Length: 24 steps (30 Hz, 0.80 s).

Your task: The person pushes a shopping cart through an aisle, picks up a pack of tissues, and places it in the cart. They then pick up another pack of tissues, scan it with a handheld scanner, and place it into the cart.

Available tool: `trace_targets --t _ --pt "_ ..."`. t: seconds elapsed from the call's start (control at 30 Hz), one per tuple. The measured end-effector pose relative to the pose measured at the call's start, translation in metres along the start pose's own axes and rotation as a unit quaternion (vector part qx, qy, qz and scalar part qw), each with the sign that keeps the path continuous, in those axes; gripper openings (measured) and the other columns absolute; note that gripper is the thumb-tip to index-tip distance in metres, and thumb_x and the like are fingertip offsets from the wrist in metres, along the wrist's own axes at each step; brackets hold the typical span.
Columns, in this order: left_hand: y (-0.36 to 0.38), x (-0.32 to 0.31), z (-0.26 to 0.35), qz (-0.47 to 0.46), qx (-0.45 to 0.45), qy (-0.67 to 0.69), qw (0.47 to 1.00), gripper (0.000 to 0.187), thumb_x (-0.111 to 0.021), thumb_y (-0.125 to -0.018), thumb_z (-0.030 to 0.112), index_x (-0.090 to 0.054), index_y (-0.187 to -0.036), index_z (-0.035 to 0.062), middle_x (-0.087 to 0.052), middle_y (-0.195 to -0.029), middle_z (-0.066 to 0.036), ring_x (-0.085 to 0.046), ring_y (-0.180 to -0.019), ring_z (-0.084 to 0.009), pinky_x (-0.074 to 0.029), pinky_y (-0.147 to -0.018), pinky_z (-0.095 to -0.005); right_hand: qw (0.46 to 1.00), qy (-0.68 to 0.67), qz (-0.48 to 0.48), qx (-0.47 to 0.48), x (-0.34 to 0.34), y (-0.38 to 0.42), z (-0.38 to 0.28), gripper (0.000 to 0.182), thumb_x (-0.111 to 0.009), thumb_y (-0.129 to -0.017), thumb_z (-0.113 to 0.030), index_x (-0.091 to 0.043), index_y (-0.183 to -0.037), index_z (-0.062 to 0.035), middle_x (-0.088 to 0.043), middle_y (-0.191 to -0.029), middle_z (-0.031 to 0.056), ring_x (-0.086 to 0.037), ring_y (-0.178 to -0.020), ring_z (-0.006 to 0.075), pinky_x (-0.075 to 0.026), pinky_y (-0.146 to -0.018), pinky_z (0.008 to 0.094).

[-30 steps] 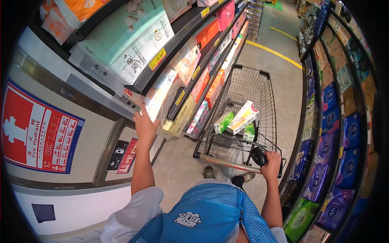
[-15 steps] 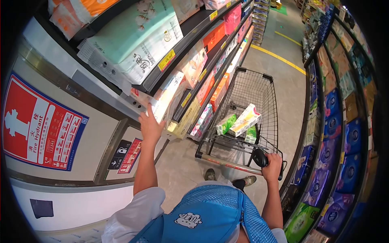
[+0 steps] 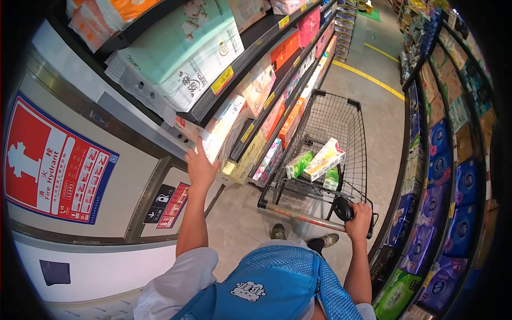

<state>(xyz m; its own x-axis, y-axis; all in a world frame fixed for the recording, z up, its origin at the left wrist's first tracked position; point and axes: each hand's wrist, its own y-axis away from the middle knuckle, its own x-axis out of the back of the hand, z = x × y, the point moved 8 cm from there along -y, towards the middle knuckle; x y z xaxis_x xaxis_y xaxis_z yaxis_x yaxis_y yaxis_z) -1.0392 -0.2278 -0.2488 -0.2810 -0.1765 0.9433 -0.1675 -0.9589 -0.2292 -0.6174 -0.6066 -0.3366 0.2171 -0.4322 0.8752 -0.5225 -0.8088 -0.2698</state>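
My left hand [image 3: 202, 169] reaches to the shelf on the left, its fingers spread against the end of a white tissue pack [image 3: 225, 127]. It is open and not wrapped round the pack; whether all fingertips touch it is hard to tell. At the right end of the shopping cart handle [image 3: 298, 213], my right hand [image 3: 359, 220] is closed round the bar, beside a black round fitting [image 3: 342, 208]. Inside the wire cart [image 3: 349, 125] lie a white and yellow tissue pack [image 3: 324, 159] and green-and-white packs [image 3: 300, 164] near the handle end.
Left shelves hold stacked tissue packs, with a large mint-green pack [image 3: 176, 53] on an upper level. A fire hydrant sign [image 3: 50, 160] is on the panel at left. Shelves of blue and purple packs [image 3: 437, 197] line the right. A yellow floor line [image 3: 368, 79] crosses the aisle.
The view has shifted very slightly. My left hand stays at the white pack and my right hand keeps hold of the cart handle; the cart has not visibly moved.
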Motion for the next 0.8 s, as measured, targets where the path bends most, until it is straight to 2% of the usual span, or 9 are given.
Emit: trace_targets --t 0.2,0.3,0.5,0.8 --pt "-0.0002 0.0007 0.002 -0.005 0.01 0.006 1.0 0.111 -0.093 -0.078 0.023 -0.03 -0.168 0.0097 -0.052 -0.132 -0.028 -0.052 -0.125 -0.0489 -0.047 -0.109 -0.0538 1.0 0.003 0.001 0.001 -0.0003 -0.0011 -0.0009 0.025 -0.077 -0.073 -0.004 -0.075 -0.097 -0.0078 -0.069 -0.093 0.0108 -0.064 -0.098 0.035 -0.046 -0.097 0.0465" --pt "-0.001 -0.0001 0.0017 0.005 0.004 -0.01 1.0 0.11 -0.092 -0.077 0.026 -0.033 -0.168 0.0088 -0.052 -0.13 -0.026 -0.053 -0.122 -0.0459 -0.05 -0.106 -0.0503 1.0 0.005 -0.001 0.002 0.001 -0.0026 -0.0026 0.024 -0.077 -0.073 -0.004 -0.075 -0.097 -0.0077 -0.068 -0.093 0.0107 -0.064 -0.097 0.0349 -0.045 -0.096 0.0464" --pt "-0.0016 0.0018 0.0046 -0.002 0.009 -0.001 1.0 0.111 -0.094 -0.078 0.023 -0.03 -0.168 0.0099 -0.052 -0.132 -0.028 -0.052 -0.124 -0.0487 -0.047 -0.109 -0.0538 1.0 0.001 -0.001 0.005 0.0004 -0.0053 -0.003 0.024 -0.076 -0.073 -0.002 -0.074 -0.096 -0.0076 -0.068 -0.093 0.0106 -0.064 -0.098 0.0347 -0.046 -0.097 0.0461" --pt "-0.0019 0.0016 0.0025 0.003 0.011 0.008 1.0 0.112 -0.095 -0.077 0.023 -0.031 -0.168 0.01 -0.052 -0.132 -0.028 -0.053 -0.122 -0.0488 -0.047 -0.108 -0.0539 1.0 0.001 -0.005 0.003 -0.0015 -0.0095 -0.0018 0.025 -0.075 -0.072 0.0 -0.075 -0.096 -0.0071 -0.069 -0.093 0.0105 -0.064 -0.098 0.0349 -0.046 -0.099 0.0463"
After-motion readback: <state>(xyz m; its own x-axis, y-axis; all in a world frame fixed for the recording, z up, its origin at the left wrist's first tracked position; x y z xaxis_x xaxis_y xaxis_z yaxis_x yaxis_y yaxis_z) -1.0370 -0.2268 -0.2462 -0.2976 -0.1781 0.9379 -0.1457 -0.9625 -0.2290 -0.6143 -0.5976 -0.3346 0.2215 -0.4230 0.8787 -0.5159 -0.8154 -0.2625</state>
